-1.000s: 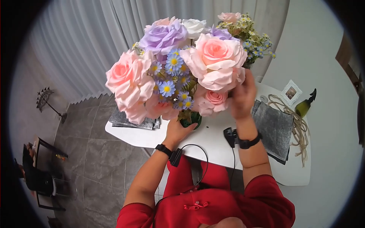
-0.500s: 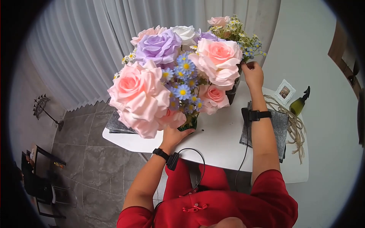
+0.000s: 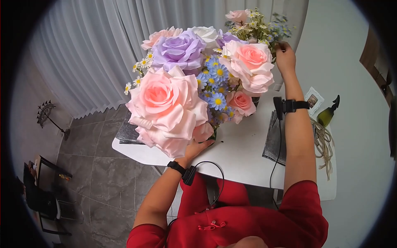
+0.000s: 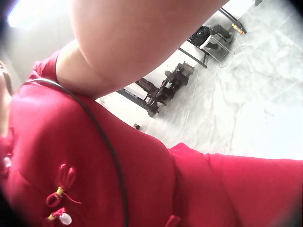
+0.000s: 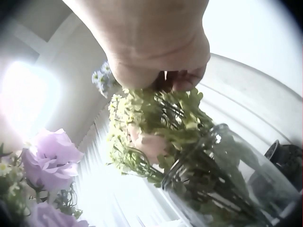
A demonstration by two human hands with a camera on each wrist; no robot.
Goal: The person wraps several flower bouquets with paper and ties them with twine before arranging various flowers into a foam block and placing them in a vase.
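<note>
A large bouquet of pink (image 3: 159, 97), purple (image 3: 178, 49), white and blue flowers fills the head view's middle. Under it my left hand (image 3: 193, 151) holds the base of a dark green vase (image 3: 214, 134); its thumb lies along the front, and the blooms hide its other fingers. At the back right, my right hand (image 3: 286, 60) reaches to a second bunch (image 3: 258, 29). The right wrist view shows that hand (image 5: 161, 52) with fingers curled at the green stems and leaves (image 5: 180, 113) above the mouth of a clear glass vase (image 5: 227, 175).
The white table (image 3: 244, 159) carries grey folded sheets (image 3: 275, 138), beige rope (image 3: 324, 149), a white picture frame (image 3: 313, 100) and a green bottle (image 3: 326, 117) at right. More grey sheets (image 3: 127, 130) lie at left. A curtain (image 3: 82, 53) hangs behind; a cable runs from each wrist camera.
My right hand has moved from beside the large bouquet up to the back-right bunch, which has shifted slightly up and right. The large bouquet leans differently; my left hand has stayed at its base.
</note>
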